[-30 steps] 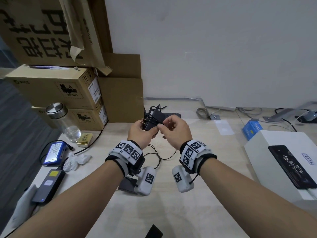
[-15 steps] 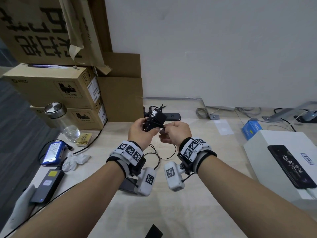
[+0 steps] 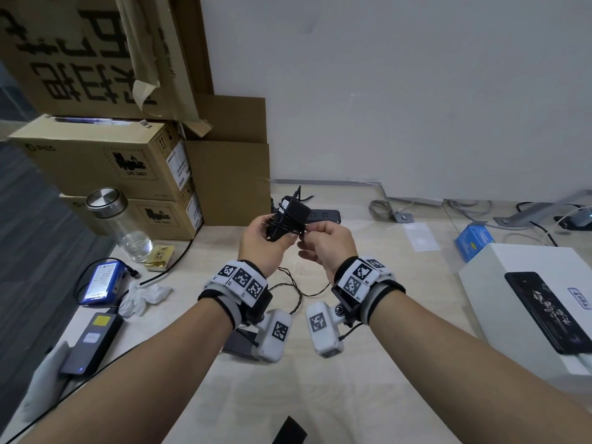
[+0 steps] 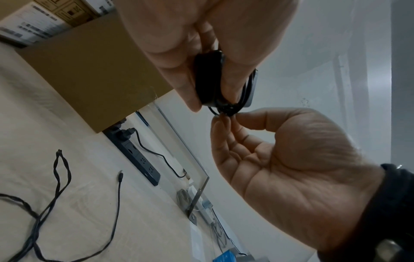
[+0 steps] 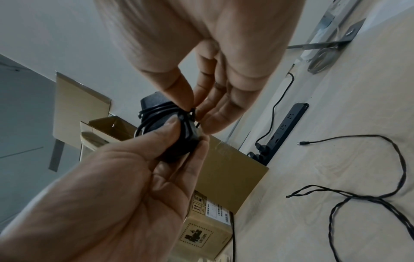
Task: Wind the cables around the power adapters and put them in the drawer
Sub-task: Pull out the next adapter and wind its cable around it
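Head view shows the left hand (image 3: 261, 243) raised above the worktop (image 3: 368, 389), its fingers (image 4: 190, 85) curled round a black power adapter (image 3: 287, 217) with the thumb pressed across the wound turns of cable (image 5: 156, 113). Just to its right, the right hand (image 3: 326, 248) has thumb and forefinger closed in a fine pinch on the cable at the adapter's lower edge, while its other fingers (image 4: 224, 141) hang half-curled and hold nothing. From the wrist views this looks like the stage of tucking the end under the loops.

The chief risk, as I judge it, is the coil springing loose. The turns are held only by the left thumb, and if it lifts before the end is secured, stiff cable would likely unwind. Pulling hard with the pinch could also drag the loops off the adapter's corner.

Below the hands, a second loose cable (image 4: 56, 177) sprawls on the worktop, twisted on itself, its barrel plug (image 4: 120, 172) lying free near the black power strip (image 4: 136, 157). That twist could knot when it is wound.

No drawer shows in any view, so where the adapter will go cannot be told.
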